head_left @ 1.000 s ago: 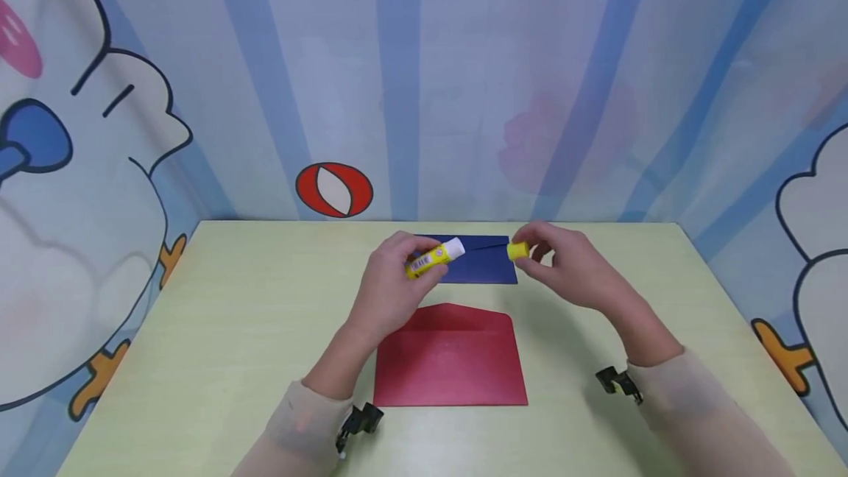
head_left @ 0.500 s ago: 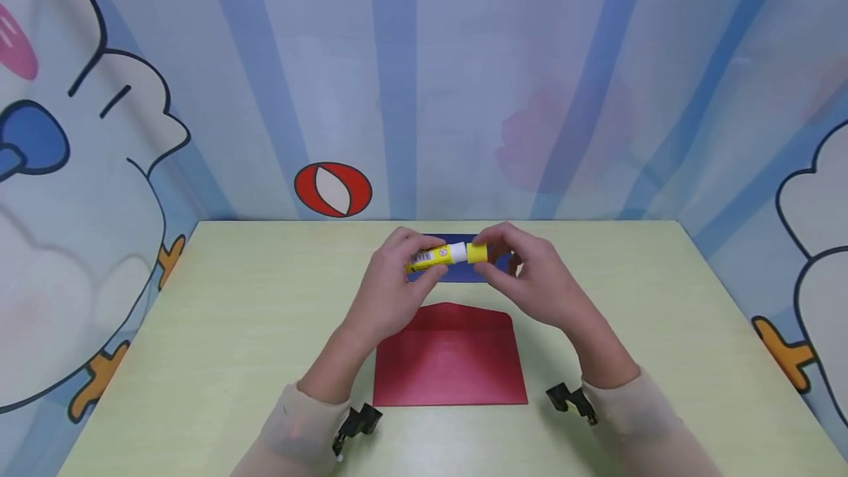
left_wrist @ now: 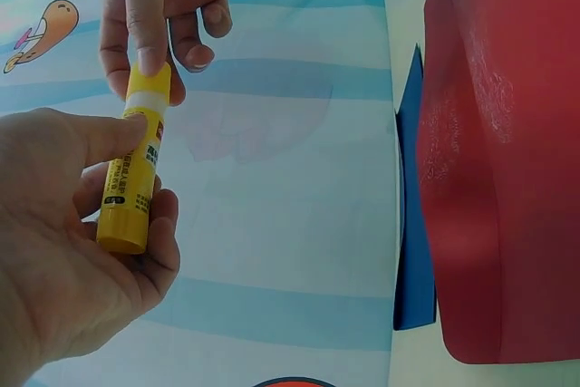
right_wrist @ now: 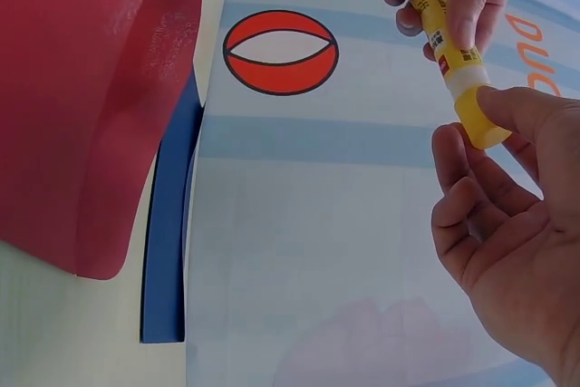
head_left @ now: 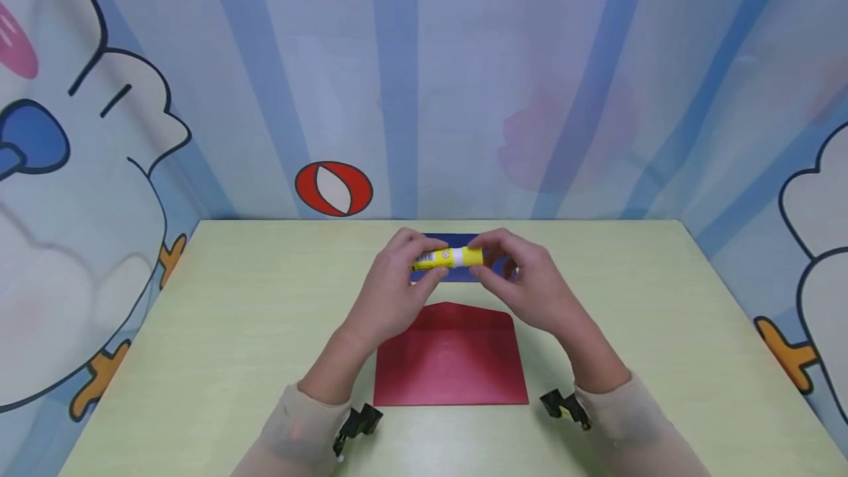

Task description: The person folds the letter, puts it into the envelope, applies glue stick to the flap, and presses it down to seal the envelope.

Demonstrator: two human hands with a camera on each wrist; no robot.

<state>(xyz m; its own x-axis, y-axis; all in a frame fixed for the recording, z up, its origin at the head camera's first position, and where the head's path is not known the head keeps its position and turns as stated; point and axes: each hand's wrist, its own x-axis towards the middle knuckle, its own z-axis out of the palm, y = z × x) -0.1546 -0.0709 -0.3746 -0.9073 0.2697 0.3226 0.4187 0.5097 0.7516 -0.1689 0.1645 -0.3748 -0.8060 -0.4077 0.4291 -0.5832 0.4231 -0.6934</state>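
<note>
My left hand (head_left: 391, 282) grips the yellow body of a glue stick (left_wrist: 130, 183) above the table. The thumb and fingers of my right hand (head_left: 526, 282) pinch its yellow cap (right_wrist: 478, 118). Cap and body are in line, the cap over the white collar, part of which shows between them. Whether the cap is fully seated I cannot tell. Below the hands a red envelope (head_left: 452, 366) lies with its flap pointing away from me. Behind the glue stick, a dark blue envelope or card (head_left: 453, 276) lies flat, partly hidden by the hands.
The pale wooden table (head_left: 265, 330) ends at a blue striped backdrop (head_left: 457, 94) with cartoon figures and a red-and-white ball printed on it. A small black camera (head_left: 358, 424) is worn at the left cuff, another (head_left: 564, 407) at the right.
The right hand has moved left with the cap, bringing it from apart to over the glue stick's white end. The left hand has levelled the stick. Both envelopes stay put.
</note>
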